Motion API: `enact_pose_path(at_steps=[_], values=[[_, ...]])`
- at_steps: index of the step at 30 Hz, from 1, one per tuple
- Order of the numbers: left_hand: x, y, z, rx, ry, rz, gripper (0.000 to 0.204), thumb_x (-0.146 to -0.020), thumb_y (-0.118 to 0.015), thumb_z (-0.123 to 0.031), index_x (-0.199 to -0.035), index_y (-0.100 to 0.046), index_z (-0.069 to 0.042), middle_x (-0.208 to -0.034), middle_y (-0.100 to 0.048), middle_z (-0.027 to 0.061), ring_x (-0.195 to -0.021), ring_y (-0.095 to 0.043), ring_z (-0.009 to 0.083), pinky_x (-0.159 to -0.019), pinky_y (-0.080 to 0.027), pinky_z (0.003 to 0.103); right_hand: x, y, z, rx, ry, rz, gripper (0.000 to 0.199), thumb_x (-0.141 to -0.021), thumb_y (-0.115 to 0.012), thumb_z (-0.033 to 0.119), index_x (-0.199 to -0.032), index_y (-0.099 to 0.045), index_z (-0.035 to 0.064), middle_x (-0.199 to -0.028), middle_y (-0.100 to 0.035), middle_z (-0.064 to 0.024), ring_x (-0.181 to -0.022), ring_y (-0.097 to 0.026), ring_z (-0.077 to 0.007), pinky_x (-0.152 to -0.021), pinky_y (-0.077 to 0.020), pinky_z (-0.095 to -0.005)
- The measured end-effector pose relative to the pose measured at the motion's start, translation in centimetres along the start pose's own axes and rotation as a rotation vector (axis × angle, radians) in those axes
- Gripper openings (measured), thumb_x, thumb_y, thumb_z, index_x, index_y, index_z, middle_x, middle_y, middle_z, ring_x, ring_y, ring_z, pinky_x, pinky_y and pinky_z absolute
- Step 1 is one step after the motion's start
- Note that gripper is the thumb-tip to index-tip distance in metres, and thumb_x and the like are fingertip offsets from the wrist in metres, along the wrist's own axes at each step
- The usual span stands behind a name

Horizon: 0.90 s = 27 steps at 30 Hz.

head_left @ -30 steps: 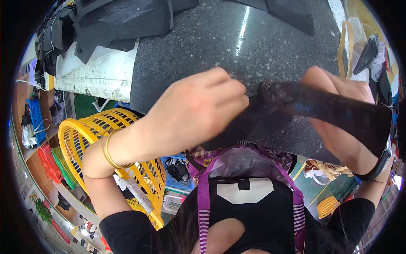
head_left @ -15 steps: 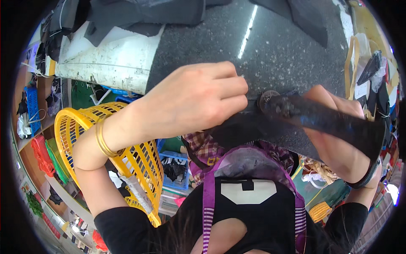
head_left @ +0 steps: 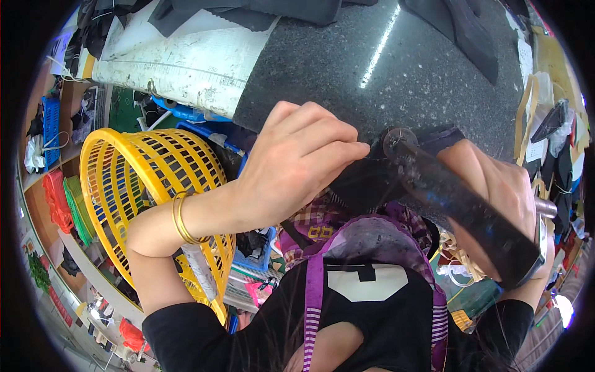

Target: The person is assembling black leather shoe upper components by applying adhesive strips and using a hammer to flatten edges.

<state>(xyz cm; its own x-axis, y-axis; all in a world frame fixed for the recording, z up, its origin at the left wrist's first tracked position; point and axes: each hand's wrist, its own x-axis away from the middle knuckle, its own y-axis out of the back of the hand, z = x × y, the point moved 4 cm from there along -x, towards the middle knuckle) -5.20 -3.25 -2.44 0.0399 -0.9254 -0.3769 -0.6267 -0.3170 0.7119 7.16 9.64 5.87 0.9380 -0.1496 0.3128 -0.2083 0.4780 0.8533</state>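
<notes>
My right hand [head_left: 474, 170] is closed around a hammer, partly hidden behind its long dark metal head [head_left: 465, 204]. The head has a round face [head_left: 400, 144] at one end and a broad flared end towards me. That round face is over or against a black piece of material [head_left: 365, 183] at the table's near edge; contact cannot be made out. My left hand [head_left: 304, 155] is closed, its fingers curled and its fingertips at the far left edge of the black piece. Whatever they pinch is hidden beneath them.
Black sheet pieces [head_left: 273, 9] lie along the far side of the dark, speckled tabletop [head_left: 322, 68]. A white surface [head_left: 186, 68] adjoins it at left. Below my left forearm stands a yellow plastic basket [head_left: 118, 139]. A blue crate [head_left: 260, 251] holds black scraps. Clutter hangs at right.
The hammer's flared end has swung down towards me while its round face stays near the same spot. My left hand has tilted, its fingers now pointing further up. The view has shifted slightly.
</notes>
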Motion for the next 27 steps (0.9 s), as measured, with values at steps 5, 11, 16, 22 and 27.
enact_pose_path(at_steps=[5,11,16,22,27], values=[[-1.5,-0.1,-0.4,-0.191,-0.177,0.038,0.029,-0.066,-0.065,-0.01,-0.094,-0.066,-0.004,-0.093,-0.062,0.0051,-0.079,-0.058,0.0193,-0.073,-0.041,0.033,-0.1,0.4,-2.9,0.02,-0.175,-0.225,0.015,-0.087,-0.058,0.006,-0.101,-0.058,0.0015,-0.089,-0.062,-0.0166,-0.084,-0.062,-0.0312,-0.073,-0.0473,-0.0338],[-3.1,-0.5,-1.2,-0.256,-0.277,0.189,0.03,-0.066,-0.061,-0.011,-0.094,-0.065,-0.003,-0.095,-0.061,0.0053,-0.076,-0.057,0.0169,-0.072,-0.041,0.033,2.7,-1.4,-3.2,-0.173,-0.239,-0.089,0.014,-0.078,-0.065,0.008,-0.087,-0.055,0.0036,-0.075,-0.055,-0.015,-0.074,-0.057,-0.0381,-0.063,-0.0442,-0.04],[-3.1,-0.8,-1.4,-0.309,-0.293,0.236,0.03,-0.064,-0.063,-0.011,-0.093,-0.066,-0.003,-0.094,-0.061,0.0035,-0.075,-0.056,0.0157,-0.07,-0.041,0.032,1.1,0.2,-4.4,-0.005,-0.151,-0.288,0.014,-0.082,-0.062,0.007,-0.094,-0.058,0.0006,-0.079,-0.055,-0.0169,-0.071,-0.057,-0.036,-0.062,-0.0442,-0.0374],[-3.5,-0.7,-1.4,-0.321,-0.286,0.272,0.028,-0.063,-0.065,-0.012,-0.09,-0.067,-0.004,-0.094,-0.061,0.0022,-0.074,-0.055,0.0145,-0.071,-0.039,0.032,1.9,-0.5,-3.5,0.122,-0.248,-0.112,0.018,-0.075,-0.066,0.012,-0.089,-0.058,0.0062,-0.081,-0.059,-0.0123,-0.076,-0.059,-0.0332,-0.068,-0.0433,-0.0384],[-3.3,-0.8,-1.4,-0.321,-0.3,0.245,0.028,-0.065,-0.069,-0.014,-0.091,-0.067,-0.005,-0.094,-0.061,0.0015,-0.075,-0.056,0.0156,-0.071,-0.038,0.033,1.5,-0.2,-2.4,-0.325,-0.224,-0.141,0.02,-0.074,-0.066,0.015,-0.09,-0.059,0.0059,-0.081,-0.059,-0.0114,-0.077,-0.058,-0.0307,-0.069,-0.0424,-0.0387]])
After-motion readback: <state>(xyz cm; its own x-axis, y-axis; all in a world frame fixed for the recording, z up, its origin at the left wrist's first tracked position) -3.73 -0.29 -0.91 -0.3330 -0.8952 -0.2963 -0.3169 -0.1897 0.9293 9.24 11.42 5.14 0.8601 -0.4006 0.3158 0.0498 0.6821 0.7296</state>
